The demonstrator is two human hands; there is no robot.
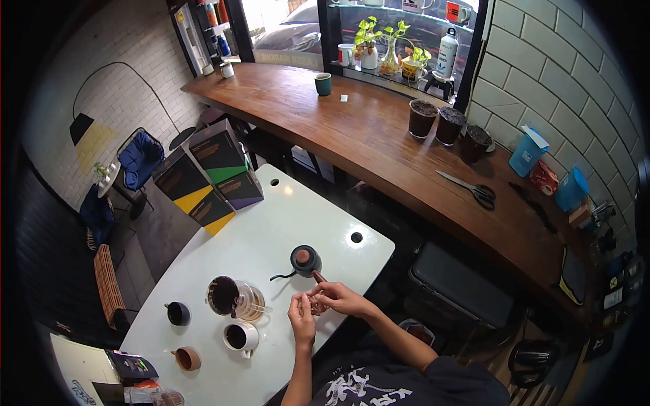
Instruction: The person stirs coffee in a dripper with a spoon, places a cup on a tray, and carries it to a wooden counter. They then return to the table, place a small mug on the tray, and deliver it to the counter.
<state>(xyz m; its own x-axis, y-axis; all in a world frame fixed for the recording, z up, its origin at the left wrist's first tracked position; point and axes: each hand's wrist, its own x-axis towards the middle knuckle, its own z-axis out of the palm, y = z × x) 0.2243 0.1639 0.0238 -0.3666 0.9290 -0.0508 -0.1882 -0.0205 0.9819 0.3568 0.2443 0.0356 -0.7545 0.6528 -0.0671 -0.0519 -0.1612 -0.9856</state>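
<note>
My left hand (302,317) and my right hand (336,298) meet above the white table, fingers bent together; whatever lies between them is too small to make out. Just beyond them stands a black gooseneck kettle (305,260) with a brown lid knob, its spout pointing left. To their left are a glass server (252,302) and a dripper with dark coffee grounds (223,295). Nearer me, a white mug (241,336) holds dark liquid. A black cup (177,313) and a brown cup (186,358) sit farther left.
Boxes (218,153) stand at the white table's (271,203) far left edge. Beyond, a wooden counter (379,142) bears a green cup (323,84), cups of dark grounds (450,126), scissors (474,191) and blue containers (527,153). A dark case (464,284) is below the counter.
</note>
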